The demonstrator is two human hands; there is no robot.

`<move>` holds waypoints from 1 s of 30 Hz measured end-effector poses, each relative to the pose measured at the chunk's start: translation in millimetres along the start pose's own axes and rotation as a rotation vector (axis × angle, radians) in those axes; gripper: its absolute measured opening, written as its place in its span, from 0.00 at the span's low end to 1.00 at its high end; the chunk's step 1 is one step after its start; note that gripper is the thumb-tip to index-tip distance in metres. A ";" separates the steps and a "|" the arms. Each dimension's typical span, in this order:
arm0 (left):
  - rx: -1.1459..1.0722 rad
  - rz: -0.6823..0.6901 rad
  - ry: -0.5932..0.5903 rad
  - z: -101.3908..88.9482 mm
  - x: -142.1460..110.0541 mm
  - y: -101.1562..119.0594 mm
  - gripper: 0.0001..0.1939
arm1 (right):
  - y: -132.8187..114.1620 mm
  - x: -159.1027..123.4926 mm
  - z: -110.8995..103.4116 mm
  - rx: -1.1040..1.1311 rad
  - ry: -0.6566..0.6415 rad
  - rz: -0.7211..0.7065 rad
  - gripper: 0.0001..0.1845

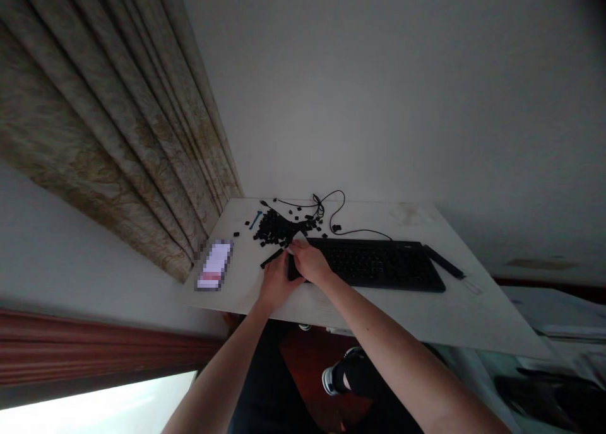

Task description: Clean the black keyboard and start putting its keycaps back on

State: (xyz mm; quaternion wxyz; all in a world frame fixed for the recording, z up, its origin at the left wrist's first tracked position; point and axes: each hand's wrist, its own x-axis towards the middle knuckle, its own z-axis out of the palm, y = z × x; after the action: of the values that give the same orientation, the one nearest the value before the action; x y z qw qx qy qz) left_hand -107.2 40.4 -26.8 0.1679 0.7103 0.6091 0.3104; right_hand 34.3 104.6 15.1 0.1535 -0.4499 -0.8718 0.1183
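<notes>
The right grip looks narrow, fingers bunched at the near end of the keyboard around a small white piece, though whether that piece is actually pinched can't be told from here. The left grip is kept low against that same end, partly closed, and nothing can clearly be seen held in it. A long black piece is lying just ahead of it.

Right past the fingertips, a heap of loose keycaps is piled on the table, with strays scattered around it. That's the weak spot tbh: one knock from a wrist could send caps skittering off the table, since nothing is fencing them in. Beyond the heap, a blue tool is left lying where it could easily get buried by shoved caps. A black cable is looped past the keyboard, and a snag on it could drag things sideways. Left of the left grip, a phone is parked near the table edge and could get clipped too. Well off to the right, a black strip is lying near the corner.
</notes>
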 end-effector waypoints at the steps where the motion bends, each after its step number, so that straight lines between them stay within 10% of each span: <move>1: -0.004 -0.001 0.001 0.4 -0.2 -0.9 0.43 | 2.4 -1.5 2.7 -0.007 0.009 -0.024 0.23; 30: -0.039 0.002 -0.030 1.1 -1.4 -0.4 0.43 | 37.5 -13.6 1.4 -0.018 -0.013 -0.148 0.27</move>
State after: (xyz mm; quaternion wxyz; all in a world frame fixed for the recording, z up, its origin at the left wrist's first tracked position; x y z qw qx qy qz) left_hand -106.9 39.3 -28.2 0.1905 0.7119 0.5998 0.3117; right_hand 69.3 114.6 -1.3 0.1520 -0.3850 -0.9046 0.1020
